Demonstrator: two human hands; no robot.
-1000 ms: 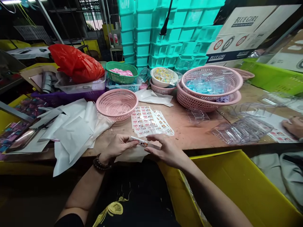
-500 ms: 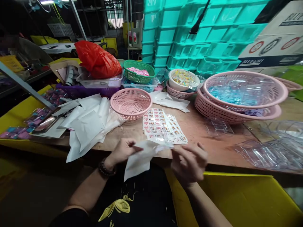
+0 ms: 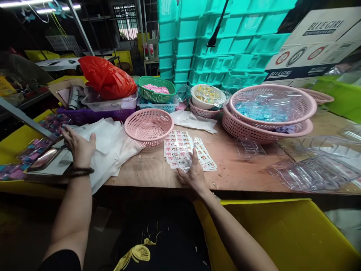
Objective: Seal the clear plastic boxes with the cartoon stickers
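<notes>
My left hand [image 3: 79,146] reaches out to the left and lies flat with fingers spread on a heap of white backing papers [image 3: 108,146]. My right hand [image 3: 193,174] rests at the front of the wooden table [image 3: 152,171], its fingers on the near edge of the printed sticker sheets [image 3: 186,148] and on a small clear plastic piece [image 3: 184,162]. Whether that hand grips the piece is hidden. An empty small pink basket [image 3: 149,126] stands just behind the sheets.
Two stacked large pink baskets [image 3: 269,116] hold clear blue-tinted pieces. A green basket [image 3: 156,89], a red bag [image 3: 105,77], clear plastic trays [image 3: 310,171] and stacked teal crates [image 3: 214,41] surround them. A yellow bin [image 3: 282,233] sits below the table's front edge.
The white sheet that my left hand held is gone from it; that hand swung left onto the paper heap. My right hand moved forward onto the sticker sheets.
</notes>
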